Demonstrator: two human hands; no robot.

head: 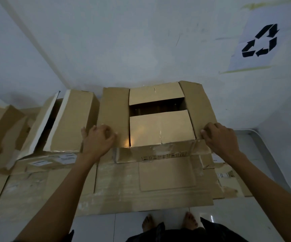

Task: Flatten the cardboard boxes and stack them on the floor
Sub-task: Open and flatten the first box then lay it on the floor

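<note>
Although standing upright with the top open, looks easy to collapse: box (pixel 158 151) of plain corrugated board, set on the pile of flattened cardboard (pixel 123 194) on the floor (pixel 228 217), close to the wall (pixel 141 49). Probably light and empty, though cannot see the whole inside through the gap between the two inner flaps (pixel 160 128). Stiff across the panels, weak along the creases, a little worn at the front, so likely to tear if pulled hard. Hands well apart: left hand (pixel 98 138) with fingers curled on the left flap (pixel 115 105) near the front corner, right hand (pixel 221 137) curled the same way on the right flap (pixel 198 105). Good places to hold. Better to push opposite corners toward each other than to press down on the top. Dry, not slippery. More unflattened boxes (pixel 71 119) just beside, on the left
</note>
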